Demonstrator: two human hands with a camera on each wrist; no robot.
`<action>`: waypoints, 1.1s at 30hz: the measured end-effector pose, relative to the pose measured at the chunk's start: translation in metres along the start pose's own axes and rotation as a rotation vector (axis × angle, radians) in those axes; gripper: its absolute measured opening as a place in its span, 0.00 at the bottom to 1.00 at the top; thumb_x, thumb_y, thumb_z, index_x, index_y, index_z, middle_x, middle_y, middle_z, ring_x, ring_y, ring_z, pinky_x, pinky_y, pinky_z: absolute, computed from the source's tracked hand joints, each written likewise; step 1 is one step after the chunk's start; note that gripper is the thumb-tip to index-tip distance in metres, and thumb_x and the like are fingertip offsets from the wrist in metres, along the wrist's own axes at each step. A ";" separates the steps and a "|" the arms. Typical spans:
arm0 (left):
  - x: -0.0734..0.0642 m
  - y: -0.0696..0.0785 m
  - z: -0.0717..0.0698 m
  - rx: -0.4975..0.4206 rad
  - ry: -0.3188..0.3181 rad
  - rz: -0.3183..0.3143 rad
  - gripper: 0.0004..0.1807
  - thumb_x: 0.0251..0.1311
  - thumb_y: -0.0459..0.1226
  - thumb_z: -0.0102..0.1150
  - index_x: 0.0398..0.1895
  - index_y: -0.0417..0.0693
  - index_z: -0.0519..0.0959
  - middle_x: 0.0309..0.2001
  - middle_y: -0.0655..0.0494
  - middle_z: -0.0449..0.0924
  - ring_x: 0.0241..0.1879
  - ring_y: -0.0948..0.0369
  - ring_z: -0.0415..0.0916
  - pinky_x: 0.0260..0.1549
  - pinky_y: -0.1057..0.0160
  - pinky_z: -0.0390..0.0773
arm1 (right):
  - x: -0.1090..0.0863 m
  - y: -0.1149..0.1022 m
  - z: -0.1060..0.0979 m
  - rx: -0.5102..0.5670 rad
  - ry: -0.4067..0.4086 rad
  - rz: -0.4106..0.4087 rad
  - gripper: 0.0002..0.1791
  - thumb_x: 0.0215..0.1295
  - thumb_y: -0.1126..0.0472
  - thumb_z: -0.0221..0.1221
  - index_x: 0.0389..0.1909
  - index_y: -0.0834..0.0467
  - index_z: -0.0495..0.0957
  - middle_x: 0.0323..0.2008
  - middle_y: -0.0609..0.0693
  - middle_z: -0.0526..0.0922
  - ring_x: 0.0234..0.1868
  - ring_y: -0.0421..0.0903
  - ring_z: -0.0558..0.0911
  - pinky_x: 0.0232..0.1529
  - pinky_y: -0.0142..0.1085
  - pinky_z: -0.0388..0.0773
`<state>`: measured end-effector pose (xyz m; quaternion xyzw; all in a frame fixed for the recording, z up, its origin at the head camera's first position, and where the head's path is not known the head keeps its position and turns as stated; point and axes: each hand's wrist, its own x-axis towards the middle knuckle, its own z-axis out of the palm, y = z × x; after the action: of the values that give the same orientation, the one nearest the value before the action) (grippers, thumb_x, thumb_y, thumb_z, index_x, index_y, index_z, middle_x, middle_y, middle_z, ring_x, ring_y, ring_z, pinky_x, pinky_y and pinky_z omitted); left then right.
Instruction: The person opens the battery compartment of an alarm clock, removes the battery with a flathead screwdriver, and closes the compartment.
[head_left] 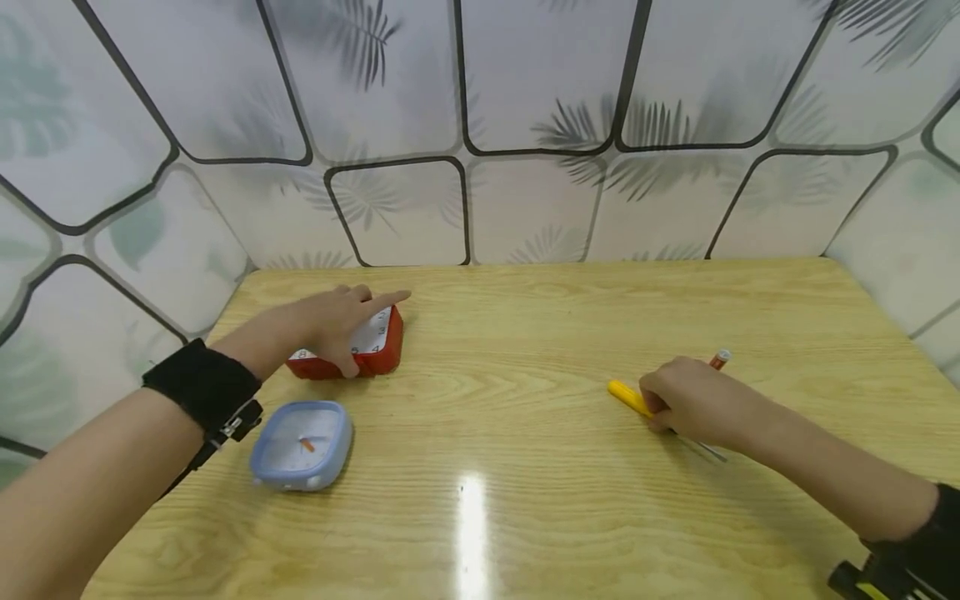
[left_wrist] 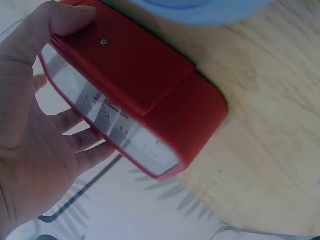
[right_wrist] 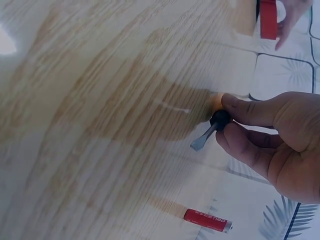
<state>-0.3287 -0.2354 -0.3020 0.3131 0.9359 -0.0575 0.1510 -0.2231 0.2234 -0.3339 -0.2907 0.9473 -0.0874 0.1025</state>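
Note:
At the table's left, a red alarm clock [head_left: 386,357] with a white numbered dial lies tilted face up. My left hand [head_left: 330,323] spans it, thumb on the near side of the red case and fingers over the dial toward the far edge. On the right, my right hand [head_left: 693,402] pinches a flat-blade screwdriver [right_wrist: 202,137] between thumb and fingers. Its yellow handle [head_left: 627,397] points up and left, and the metal blade points toward me. A red battery [right_wrist: 207,220] with a silver end lies just beyond that hand.
Nearer me than the red clock, a light blue clock [head_left: 341,433] with an orange mark on its dial sits on the wooden table [head_left: 510,350]. Patterned panels [head_left: 536,208] rise behind the table and along its sides. Black straps [head_left: 201,382] circle both wrists.

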 end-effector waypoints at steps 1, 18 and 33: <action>0.000 0.002 -0.003 0.008 0.007 0.003 0.66 0.41 0.46 0.78 0.81 0.56 0.43 0.59 0.37 0.68 0.48 0.46 0.71 0.45 0.48 0.80 | 0.000 0.000 0.000 -0.001 -0.002 0.001 0.16 0.54 0.60 0.73 0.22 0.49 0.73 0.21 0.38 0.72 0.24 0.37 0.66 0.26 0.30 0.65; -0.017 0.070 -0.044 -0.112 0.429 0.235 0.64 0.37 0.53 0.76 0.78 0.50 0.49 0.58 0.47 0.69 0.50 0.55 0.72 0.44 0.56 0.81 | 0.001 0.001 -0.002 -0.002 -0.007 -0.004 0.14 0.55 0.60 0.72 0.23 0.50 0.73 0.22 0.39 0.73 0.24 0.37 0.67 0.26 0.29 0.66; -0.020 0.117 -0.021 -0.751 0.670 0.362 0.63 0.34 0.35 0.79 0.75 0.43 0.48 0.66 0.49 0.63 0.62 0.58 0.64 0.54 0.54 0.81 | 0.011 -0.046 -0.024 0.051 0.296 -0.122 0.25 0.60 0.54 0.70 0.56 0.56 0.77 0.45 0.49 0.83 0.41 0.44 0.83 0.39 0.39 0.83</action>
<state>-0.2480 -0.1491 -0.2777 0.3953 0.8200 0.4113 -0.0469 -0.2135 0.1819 -0.3021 -0.3289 0.9302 -0.1592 -0.0363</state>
